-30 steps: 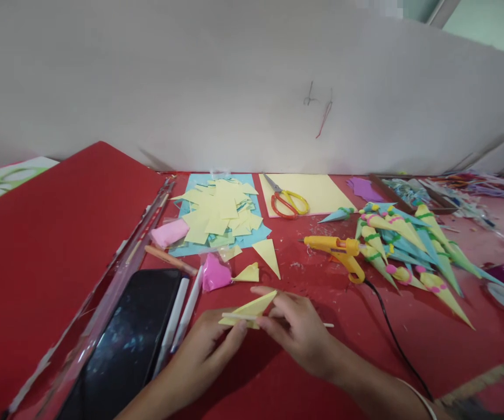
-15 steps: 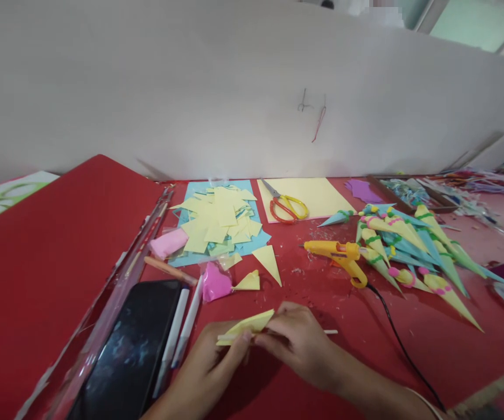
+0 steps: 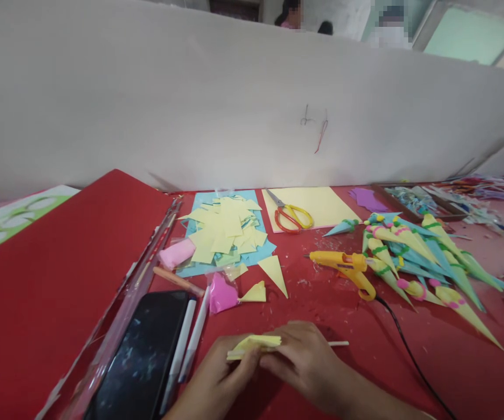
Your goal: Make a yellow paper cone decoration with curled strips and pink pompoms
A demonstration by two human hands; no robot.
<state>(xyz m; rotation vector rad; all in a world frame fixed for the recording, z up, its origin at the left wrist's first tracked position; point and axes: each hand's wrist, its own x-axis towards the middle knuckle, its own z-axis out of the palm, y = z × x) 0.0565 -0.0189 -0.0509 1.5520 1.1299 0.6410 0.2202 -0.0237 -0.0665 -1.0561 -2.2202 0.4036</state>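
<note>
Red table against a pale wall; 2 threads hang on the wall, and people are partly visible over its top, blurred. L hand grips folded yellow paper in a narrow pinch, thumb on the near side, low ctr. of view just above the table. R hand is right beside it, fingers curled in close at the paper's R end, w/ a thin pale stick sticking out past the hand; exact fingertip contact is hidden, can't tell. Ahead of the hands: 2 cut yellow pcs., magenta pkt., pink pkt., and a heap of yellow scraps on a blue sheet. Scissors lie on a yellow sheet, purple paper to its R. Yellow glue gun w/ black cord sits near a pile of yellow & blue cones; tray behind. On L: phone, 2 white pens alongside, big red board beyond.
</note>
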